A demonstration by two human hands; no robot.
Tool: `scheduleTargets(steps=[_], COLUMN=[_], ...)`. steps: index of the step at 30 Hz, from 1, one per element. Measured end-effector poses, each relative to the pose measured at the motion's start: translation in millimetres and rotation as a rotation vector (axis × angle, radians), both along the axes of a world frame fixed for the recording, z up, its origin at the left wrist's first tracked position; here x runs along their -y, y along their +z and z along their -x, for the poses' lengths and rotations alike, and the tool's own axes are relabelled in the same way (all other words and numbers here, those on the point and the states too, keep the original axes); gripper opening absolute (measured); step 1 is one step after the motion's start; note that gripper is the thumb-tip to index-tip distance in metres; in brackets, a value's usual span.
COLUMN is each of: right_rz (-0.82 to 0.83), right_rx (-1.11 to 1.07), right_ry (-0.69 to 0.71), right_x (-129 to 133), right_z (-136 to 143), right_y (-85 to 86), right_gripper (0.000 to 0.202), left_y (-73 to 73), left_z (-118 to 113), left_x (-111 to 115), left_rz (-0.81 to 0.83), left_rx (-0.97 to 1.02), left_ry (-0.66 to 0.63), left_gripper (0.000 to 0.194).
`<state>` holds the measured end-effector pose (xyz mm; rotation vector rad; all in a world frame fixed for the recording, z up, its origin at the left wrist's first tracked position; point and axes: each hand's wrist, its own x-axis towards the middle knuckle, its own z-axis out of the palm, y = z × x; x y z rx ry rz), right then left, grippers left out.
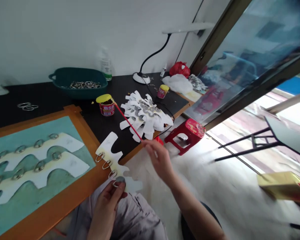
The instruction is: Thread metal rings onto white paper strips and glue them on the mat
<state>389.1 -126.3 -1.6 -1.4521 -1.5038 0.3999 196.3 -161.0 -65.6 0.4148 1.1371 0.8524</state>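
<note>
My left hand (109, 201) pinches the near end of a white cut-out strip (111, 144), with a round grey metal piece under the thumb. Several metal rings (107, 164) sit along the strip's yellowish edge. My right hand (160, 160) is closed around the end of a thin red stick (128, 122). The stick's far tip meets the yellow top of a small red can (107, 109). On a green mat (43, 196) to the left lie two similar white strips (70, 165) with rings along them.
A dark green basin (62, 81) of metal rings stands against the wall. Right of the can lies a pile of white strips (150, 125); behind it are a second can (162, 91) and a lamp (141, 78). A red stool (186, 135) stands on the floor.
</note>
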Motion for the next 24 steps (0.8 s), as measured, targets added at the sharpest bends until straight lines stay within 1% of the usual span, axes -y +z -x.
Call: scheduleTargets(steps=[2,4,6,8,10,13,16,21,24], right_rz=[-0.098,-0.133,-0.05,0.031,0.078,0.103,0.101,0.069,0.069], right_rx=[0.205,0.41,0.593,0.743,0.851,0.946,1.007,1.086,1.104], right_ry=[-0.112,-0.117,-0.086,-0.05,-0.025,-0.003,0.026,0.105,0.106], right_x=[-32,-65,-93,-111,-119,-121,-120,-124,-126], right_z=[-30,-55,-71,-77,-77,-76,-77,-76,-73], right_y=[8.3,9.8,6.4,2.0,-0.9,-3.1,-6.6,-12.5,-13.1], right_gripper=[0.026,0.028,0.031,0.035,0.038,0.039,0.038,0.028,0.027], left_y=[-4.4,-7.0,-7.6,-7.4,-7.9,-10.4,-13.4,-18.6,-21.8], left_z=[-1,-2,-4,-6,-6,-5,-3,-5,-7], left_x=[-2,-3,-5,-6,-7,-8,-9,-10,-10], left_rz=[-0.017,-0.035,-0.044,-0.048,-0.055,-0.063,-0.057,-0.055,-0.072], left_rx=[-0.03,-0.05,-0.065,-0.083,-0.11,-0.143,-0.131,-0.158,-0.179], left_ry=[0.006,0.004,-0.002,-0.011,-0.025,-0.046,-0.061,-0.075,-0.057], left_gripper=[0.033,0.031,0.03,0.029,0.028,0.026,0.027,0.031,0.029])
